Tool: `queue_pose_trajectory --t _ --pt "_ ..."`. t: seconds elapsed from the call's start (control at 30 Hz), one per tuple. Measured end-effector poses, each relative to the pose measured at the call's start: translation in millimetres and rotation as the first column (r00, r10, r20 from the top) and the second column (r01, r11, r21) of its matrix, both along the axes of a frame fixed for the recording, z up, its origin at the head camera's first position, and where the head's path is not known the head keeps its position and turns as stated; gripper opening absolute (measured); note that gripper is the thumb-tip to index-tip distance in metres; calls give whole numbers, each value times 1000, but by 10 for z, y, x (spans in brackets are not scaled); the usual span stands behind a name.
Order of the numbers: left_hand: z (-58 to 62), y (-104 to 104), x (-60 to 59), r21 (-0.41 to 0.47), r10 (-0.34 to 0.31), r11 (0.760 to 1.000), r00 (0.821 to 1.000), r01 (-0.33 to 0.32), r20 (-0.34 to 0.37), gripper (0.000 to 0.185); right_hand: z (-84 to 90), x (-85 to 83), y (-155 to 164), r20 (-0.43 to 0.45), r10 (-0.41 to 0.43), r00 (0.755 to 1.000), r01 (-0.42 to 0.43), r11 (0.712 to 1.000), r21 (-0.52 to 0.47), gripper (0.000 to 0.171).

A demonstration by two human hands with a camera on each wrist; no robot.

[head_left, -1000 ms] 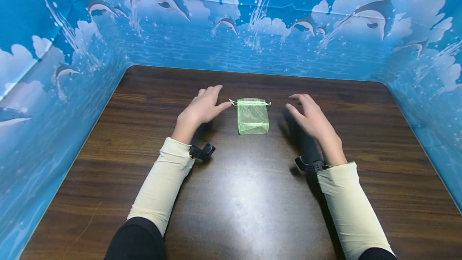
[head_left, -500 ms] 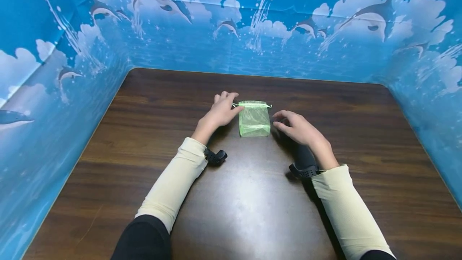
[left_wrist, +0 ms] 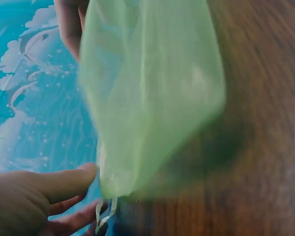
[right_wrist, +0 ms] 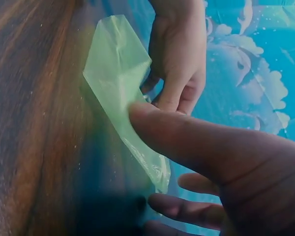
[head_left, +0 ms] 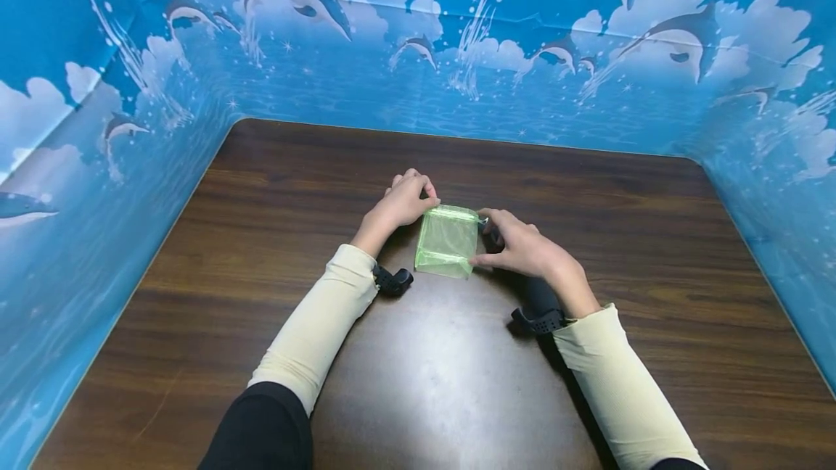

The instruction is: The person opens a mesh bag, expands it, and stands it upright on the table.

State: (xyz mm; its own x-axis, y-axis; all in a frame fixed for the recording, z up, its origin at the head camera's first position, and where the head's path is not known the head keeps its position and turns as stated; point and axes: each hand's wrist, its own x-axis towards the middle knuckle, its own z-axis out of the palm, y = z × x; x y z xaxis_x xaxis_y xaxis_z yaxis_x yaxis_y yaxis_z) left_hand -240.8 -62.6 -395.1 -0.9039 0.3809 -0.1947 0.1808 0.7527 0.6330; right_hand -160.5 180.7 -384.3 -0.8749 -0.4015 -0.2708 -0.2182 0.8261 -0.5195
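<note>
A sheer pale green drawstring pouch [head_left: 447, 241] sits at a slight tilt between the two hands, its gathered top away from the person. At the pouch's upper left corner, the left hand [head_left: 400, 201] pinches the drawstring end between thumb and curled fingers. In the left wrist view, white cord loops [left_wrist: 105, 211] hang by those fingers. On the other side, the right hand [head_left: 525, 245] is spread, its thumb [right_wrist: 152, 120] touching the pouch near the lower right corner. Its other fingers are loosely bent and apart from the thumb, beside the right cord end.
The dark wood-grain table [head_left: 228, 252] carries the pouch. A blue dolphin-print cloth [head_left: 366, 78] walls the table at the back and both sides. Black cameras are strapped to both wrists, below cream sleeves [head_left: 320, 318].
Both hands have come inward to the pouch. The left hand has taken its upper left corner, the right thumb has reached its lower right side, and the pouch has shifted nearer and turned slightly.
</note>
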Motion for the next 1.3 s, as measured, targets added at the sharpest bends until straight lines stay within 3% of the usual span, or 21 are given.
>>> queue_pose_trajectory --t 0.13,0.27,0.37,0.53,0.63,0.73,0.83,1.0,1.13,1.3 --pt "26 20 -8 53 -40 998 999 39 20 23 47 55 -16 32 45 998 -45 999 1 106" --pt "10 58 2 22 -87 996 996 87 10 32 79 105 -46 51 65 997 -65 998 -7 112" --pt "-13 81 18 -30 -114 993 994 114 5 26 69 122 -73 36 75 997 -75 997 1 110" --pt "-19 82 36 -11 -101 995 995 101 24 18 9 124 -103 -8 96 995 -96 995 9 109" --pt "-2 63 35 59 -96 994 994 93 43 18 -8 118 -103 -6 99 995 -99 995 8 111" --pt "41 51 23 128 -88 988 996 84 25 17 -9 82 -103 -23 83 996 -84 996 -42 103" --pt "136 50 5 202 -44 978 999 47 -22 17 -4 15 -93 -97 25 995 -43 981 -187 79" --pt "291 26 2 364 82 930 995 -56 -57 18 30 -27 -62 -235 -148 961 35 903 -428 50" --pt "341 23 20 477 153 873 986 -104 -63 18 48 -7 -57 -232 -223 947 86 870 -485 47" --pt "371 51 58 534 176 839 981 -106 -82 17 27 -8 -72 -251 -252 935 96 858 -504 44"
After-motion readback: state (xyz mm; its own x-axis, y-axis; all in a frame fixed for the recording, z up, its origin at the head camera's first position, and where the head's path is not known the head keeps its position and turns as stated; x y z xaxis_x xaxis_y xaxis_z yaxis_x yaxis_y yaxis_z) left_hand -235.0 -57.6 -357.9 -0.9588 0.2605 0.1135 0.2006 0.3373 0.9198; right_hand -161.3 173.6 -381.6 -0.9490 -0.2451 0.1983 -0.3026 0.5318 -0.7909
